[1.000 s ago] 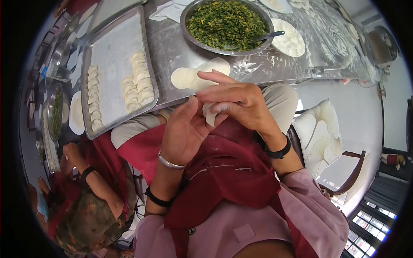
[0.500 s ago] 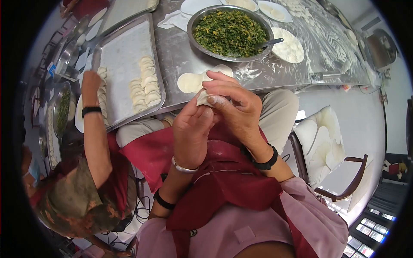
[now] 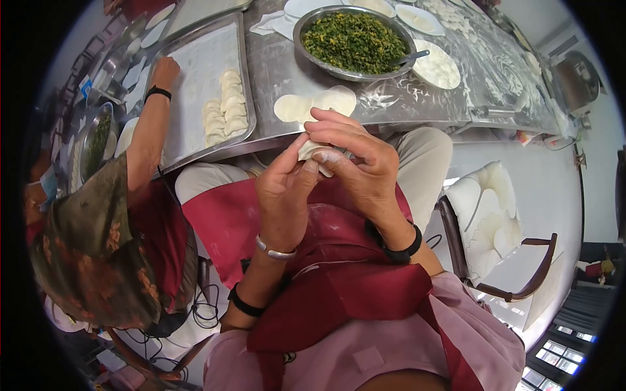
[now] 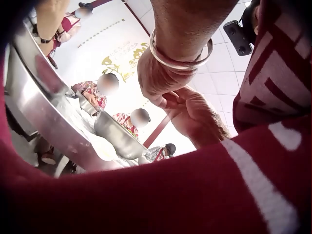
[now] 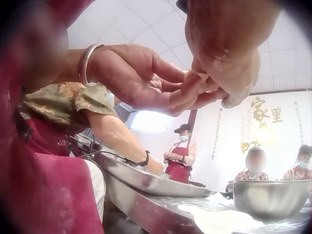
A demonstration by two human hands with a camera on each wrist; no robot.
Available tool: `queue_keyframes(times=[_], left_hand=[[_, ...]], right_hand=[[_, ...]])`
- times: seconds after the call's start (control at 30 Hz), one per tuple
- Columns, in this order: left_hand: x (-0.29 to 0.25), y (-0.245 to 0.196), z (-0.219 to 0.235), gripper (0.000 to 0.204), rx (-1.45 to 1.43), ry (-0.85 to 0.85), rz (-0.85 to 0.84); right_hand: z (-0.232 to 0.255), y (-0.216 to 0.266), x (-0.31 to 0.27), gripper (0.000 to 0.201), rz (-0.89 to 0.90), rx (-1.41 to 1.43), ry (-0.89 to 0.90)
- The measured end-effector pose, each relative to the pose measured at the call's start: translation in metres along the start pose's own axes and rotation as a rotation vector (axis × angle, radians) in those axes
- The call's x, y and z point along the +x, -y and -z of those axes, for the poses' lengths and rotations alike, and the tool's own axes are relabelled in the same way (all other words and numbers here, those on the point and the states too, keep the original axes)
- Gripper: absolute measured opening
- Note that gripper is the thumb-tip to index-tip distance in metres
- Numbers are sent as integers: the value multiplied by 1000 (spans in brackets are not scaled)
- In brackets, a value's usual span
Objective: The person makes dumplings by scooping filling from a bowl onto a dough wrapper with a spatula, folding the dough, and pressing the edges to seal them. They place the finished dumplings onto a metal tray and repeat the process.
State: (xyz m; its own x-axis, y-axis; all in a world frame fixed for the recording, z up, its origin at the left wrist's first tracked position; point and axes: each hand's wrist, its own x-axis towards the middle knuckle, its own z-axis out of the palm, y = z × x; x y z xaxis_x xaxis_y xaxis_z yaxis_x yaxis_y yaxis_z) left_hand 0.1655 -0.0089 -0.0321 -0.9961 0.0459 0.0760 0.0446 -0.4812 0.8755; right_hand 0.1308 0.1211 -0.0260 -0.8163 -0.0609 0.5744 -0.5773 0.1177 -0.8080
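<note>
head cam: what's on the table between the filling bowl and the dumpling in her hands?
In the head view, two flat round wrappers lie on the metal table between the bowl of green filling and the dumpling.

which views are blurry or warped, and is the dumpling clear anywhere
Head view: fisheye-warped with a black rim, but sharp on the dumpling pinched by left hand and right hand. Left wrist view: apron blur fills it. Right wrist view: backlit, soft.

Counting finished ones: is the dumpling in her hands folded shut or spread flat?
Folded: both hands pinch the dumpling between fingertips.
</note>
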Motion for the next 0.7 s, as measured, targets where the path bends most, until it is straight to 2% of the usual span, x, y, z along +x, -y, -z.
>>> queue_keyframes(times=[0.2, 0.4, 0.7], left_hand=[[-20, -13, -5, 38, 50, 36, -33], [-36, -18, -8, 37, 114, 74, -91], [-65, -27, -19, 24, 252, 157, -171]], right_hand=[[3, 10, -12, 15, 150, -54, 21], [6, 31, -23, 17, 122, -35, 27], [18, 55, -43, 17, 264, -155, 64]])
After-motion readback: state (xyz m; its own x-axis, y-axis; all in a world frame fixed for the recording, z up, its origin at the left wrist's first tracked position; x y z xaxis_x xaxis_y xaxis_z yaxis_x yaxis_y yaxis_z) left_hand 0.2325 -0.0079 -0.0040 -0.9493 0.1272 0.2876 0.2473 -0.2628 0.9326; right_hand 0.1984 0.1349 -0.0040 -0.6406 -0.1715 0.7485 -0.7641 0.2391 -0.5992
